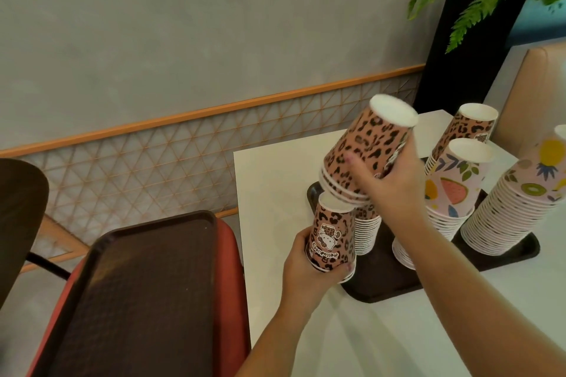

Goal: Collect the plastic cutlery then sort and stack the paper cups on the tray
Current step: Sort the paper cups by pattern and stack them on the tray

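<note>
Looks like a cafe or fast-food eating area. Evidence: a white table (306,330) pushed near a grey plaster wall (183,24) with an orange-trimmed lattice panel (153,156), a tan padded booth seat (533,86) at the table's far edge, a red chair (235,254) carrying a dark brown serving tray (137,300), a second such tray (382,285) on the table loaded with tall stacks of printed paper cups (505,217), and a fern in a tall black planter (459,55) by the wall.

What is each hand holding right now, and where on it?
The left hand grips a short leopard-print cup stack around its lower rims. The right hand holds a second, tilted leopard-print stack by its side wall.
</note>
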Demonstrator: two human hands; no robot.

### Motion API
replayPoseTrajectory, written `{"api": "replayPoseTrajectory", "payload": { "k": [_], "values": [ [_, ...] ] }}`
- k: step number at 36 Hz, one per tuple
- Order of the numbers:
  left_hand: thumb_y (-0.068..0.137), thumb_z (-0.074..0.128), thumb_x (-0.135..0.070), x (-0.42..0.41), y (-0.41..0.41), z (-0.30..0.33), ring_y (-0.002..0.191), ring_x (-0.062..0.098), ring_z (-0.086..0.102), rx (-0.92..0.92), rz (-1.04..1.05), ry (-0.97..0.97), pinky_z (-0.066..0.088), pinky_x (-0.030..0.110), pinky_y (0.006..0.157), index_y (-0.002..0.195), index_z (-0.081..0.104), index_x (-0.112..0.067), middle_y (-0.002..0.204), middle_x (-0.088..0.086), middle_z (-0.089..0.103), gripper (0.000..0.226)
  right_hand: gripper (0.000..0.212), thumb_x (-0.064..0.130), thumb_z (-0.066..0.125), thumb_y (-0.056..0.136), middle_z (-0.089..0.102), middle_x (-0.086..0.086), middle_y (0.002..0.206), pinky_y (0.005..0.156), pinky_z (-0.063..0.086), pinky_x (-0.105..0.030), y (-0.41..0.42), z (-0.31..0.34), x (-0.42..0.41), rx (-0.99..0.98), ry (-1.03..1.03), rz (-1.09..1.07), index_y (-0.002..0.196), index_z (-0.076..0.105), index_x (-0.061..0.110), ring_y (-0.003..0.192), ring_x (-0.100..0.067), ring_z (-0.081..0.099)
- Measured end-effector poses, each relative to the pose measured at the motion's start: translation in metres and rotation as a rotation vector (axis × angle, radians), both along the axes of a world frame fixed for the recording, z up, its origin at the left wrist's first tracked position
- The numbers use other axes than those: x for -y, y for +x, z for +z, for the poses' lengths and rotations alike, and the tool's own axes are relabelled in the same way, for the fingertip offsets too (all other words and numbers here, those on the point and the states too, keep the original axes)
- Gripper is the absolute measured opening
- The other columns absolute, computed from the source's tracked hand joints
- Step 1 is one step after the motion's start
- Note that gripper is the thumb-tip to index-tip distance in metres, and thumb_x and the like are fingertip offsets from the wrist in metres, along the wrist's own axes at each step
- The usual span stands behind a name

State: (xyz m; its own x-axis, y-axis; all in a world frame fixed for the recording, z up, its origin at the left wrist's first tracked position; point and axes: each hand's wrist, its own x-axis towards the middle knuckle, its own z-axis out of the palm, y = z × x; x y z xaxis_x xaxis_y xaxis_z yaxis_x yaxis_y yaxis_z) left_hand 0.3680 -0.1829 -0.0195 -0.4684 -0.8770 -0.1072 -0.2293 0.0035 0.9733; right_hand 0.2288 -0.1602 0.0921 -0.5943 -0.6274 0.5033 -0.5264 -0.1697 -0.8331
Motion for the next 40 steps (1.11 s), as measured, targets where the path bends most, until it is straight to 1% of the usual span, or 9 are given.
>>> {"api": "replayPoseTrajectory", "payload": {
  "k": [3, 9, 14, 19, 24, 29, 35, 38, 40],
  "values": [
    [0.057, 0.088, -0.017, 0.001, 0.001, 0.0, 0.11, 0.012, 0.058, 0.002, 0.009, 0.001, 0.052, 0.026, 0.091, 0.119, 0.047, -0.03, 0.118, -0.01, 0.06, 0.075, 0.077, 0.051, 0.068, 0.067, 0.049, 0.018, 0.108, 0.079, 0.036, 0.005, -0.011, 0.015, 0.003, -0.042, -0.079, -0.096, 0.127, 0.037, 0.013, 0.098, 0.021, 0.045],
    [0.059, 0.087, -0.017, 0.001, 0.002, 0.003, 0.11, 0.009, 0.054, 0.029, 0.004, -0.021, 0.05, 0.015, 0.084, 0.116, 0.043, -0.034, 0.116, -0.013, 0.056, 0.073, 0.072, 0.036, 0.073, 0.074, 0.051, 0.006, 0.121, 0.081, 0.035, 0.002, -0.03, 0.008, 0.01, -0.075, 0.023, -0.153, 0.13, 0.036, 0.01, 0.109, 0.0, 0.046],
    [0.06, 0.086, -0.015, 0.0, 0.003, 0.009, 0.102, 0.003, 0.056, 0.004, 0.021, -0.035, 0.049, 0.007, 0.075, 0.112, 0.045, -0.036, 0.108, -0.02, 0.057, 0.07, 0.084, 0.034, 0.076, 0.071, 0.048, -0.005, 0.135, 0.092, 0.037, -0.023, -0.034, -0.026, 0.01, -0.039, 0.239, -0.087, 0.137, 0.028, 0.014, 0.122, -0.017, 0.046],
    [0.06, 0.086, -0.016, 0.0, 0.002, 0.015, 0.104, 0.003, 0.057, -0.035, 0.045, -0.045, 0.049, 0.007, 0.075, 0.114, 0.046, -0.035, 0.111, -0.018, 0.058, 0.069, 0.094, 0.047, 0.072, 0.071, 0.035, -0.006, 0.147, 0.104, 0.035, -0.035, -0.033, -0.048, 0.001, 0.042, 0.336, -0.017, 0.143, 0.018, 0.024, 0.132, -0.021, 0.038],
    [0.062, 0.085, -0.014, 0.004, -0.006, 0.038, 0.106, 0.004, 0.058, -0.11, 0.075, -0.085, 0.05, 0.012, 0.08, 0.117, 0.047, -0.03, 0.114, -0.014, 0.06, 0.069, 0.085, 0.06, 0.051, 0.076, 0.026, -0.003, 0.15, 0.109, 0.033, -0.039, -0.028, -0.046, -0.007, 0.015, 0.267, -0.03, 0.145, 0.02, 0.021, 0.136, -0.02, 0.03],
    [0.061, 0.085, -0.016, 0.012, -0.023, 0.075, 0.106, 0.004, 0.06, -0.212, 0.111, -0.164, 0.052, 0.014, 0.082, 0.118, 0.049, -0.025, 0.114, -0.013, 0.062, 0.068, 0.071, 0.059, 0.036, 0.085, 0.028, 0.001, 0.15, 0.11, 0.03, -0.034, -0.027, -0.031, -0.007, 0.015, 0.198, 0.017, 0.144, 0.023, 0.022, 0.136, -0.013, 0.03],
    [0.063, 0.084, -0.017, 0.021, -0.05, 0.119, 0.11, 0.005, 0.058, -0.292, 0.13, -0.251, 0.052, 0.025, 0.09, 0.122, 0.048, -0.022, 0.119, -0.008, 0.061, 0.069, 0.064, 0.054, 0.028, 0.088, 0.035, 0.005, 0.147, 0.092, 0.024, -0.003, -0.03, -0.007, -0.01, 0.035, 0.114, 0.077, 0.143, 0.027, 0.021, 0.127, 0.002, 0.032],
    [0.064, 0.084, -0.018, 0.025, -0.066, 0.133, 0.105, 0.0, 0.059, -0.294, 0.143, -0.278, 0.052, 0.02, 0.086, 0.116, 0.048, -0.029, 0.111, -0.014, 0.062, 0.065, 0.064, 0.054, 0.03, 0.088, 0.033, 0.007, 0.148, 0.097, 0.027, -0.009, -0.032, 0.002, -0.011, 0.063, 0.076, 0.114, 0.144, 0.026, 0.023, 0.131, 0.001, 0.032],
    [0.063, 0.085, -0.021, 0.029, -0.076, 0.135, 0.105, 0.003, 0.06, -0.289, 0.156, -0.27, 0.053, 0.026, 0.088, 0.117, 0.048, -0.029, 0.113, -0.011, 0.063, 0.066, 0.062, 0.054, 0.032, 0.088, 0.031, 0.008, 0.148, 0.1, 0.027, -0.014, -0.034, 0.006, -0.011, 0.052, 0.058, 0.134, 0.144, 0.024, 0.025, 0.132, 0.001, 0.03]
  ]
}}
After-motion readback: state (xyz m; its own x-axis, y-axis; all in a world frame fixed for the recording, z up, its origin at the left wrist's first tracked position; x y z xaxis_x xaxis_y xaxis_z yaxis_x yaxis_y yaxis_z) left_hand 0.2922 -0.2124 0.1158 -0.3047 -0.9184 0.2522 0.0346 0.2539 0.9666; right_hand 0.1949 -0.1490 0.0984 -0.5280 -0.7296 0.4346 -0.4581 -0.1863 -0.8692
